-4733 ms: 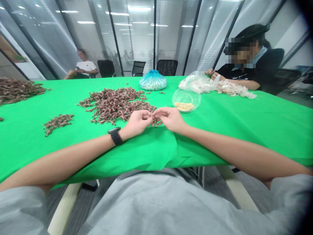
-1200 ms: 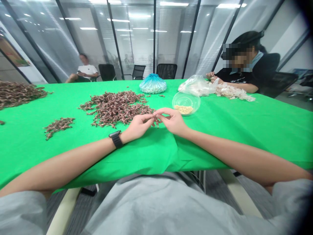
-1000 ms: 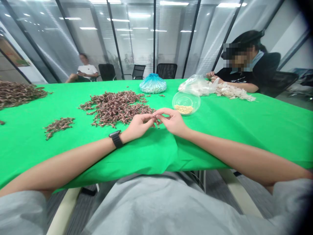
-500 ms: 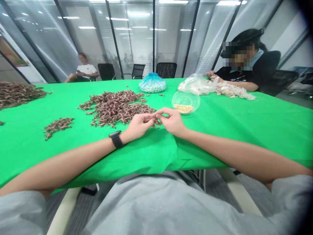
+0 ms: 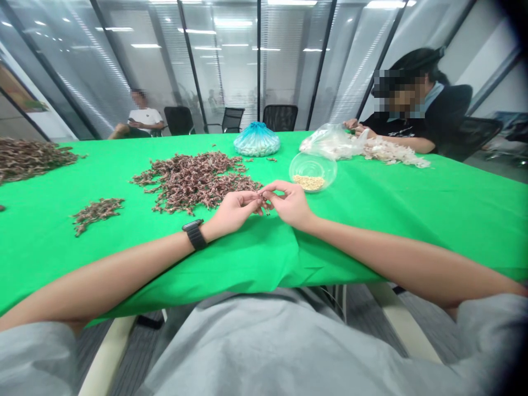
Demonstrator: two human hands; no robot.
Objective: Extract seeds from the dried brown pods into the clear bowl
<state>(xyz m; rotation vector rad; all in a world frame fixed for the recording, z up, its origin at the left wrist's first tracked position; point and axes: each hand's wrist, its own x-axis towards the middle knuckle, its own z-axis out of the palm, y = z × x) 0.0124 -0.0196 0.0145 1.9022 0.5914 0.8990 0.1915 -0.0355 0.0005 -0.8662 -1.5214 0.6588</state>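
My left hand [image 5: 236, 212], with a black watch on its wrist, and my right hand [image 5: 292, 205] meet fingertip to fingertip above the green cloth. Pinched between them is a small dried brown piece [image 5: 267, 210] with thin leg-like ends; my fingers cover most of it. Just beyond my left hand lies a heap of similar knobbly brown pieces [image 5: 198, 179]. A clear round bowl [image 5: 330, 173] stands past my right hand, with pale yellow bits [image 5: 308, 182] in its bottom.
A smaller brown pile [image 5: 97, 212] and a larger one [image 5: 31, 157] lie to the left. A blue-topped plastic bag [image 5: 256, 140] sits at the back. Beside a clear bag [image 5: 330, 140] and pale flakes [image 5: 394, 149], a co-worker [image 5: 441, 121] handles something. Another person [image 5: 142, 118] sits farther off.
My hands stay together in almost the same place, with only slight finger movement around the brown piece. The co-worker's hands have shifted slightly.
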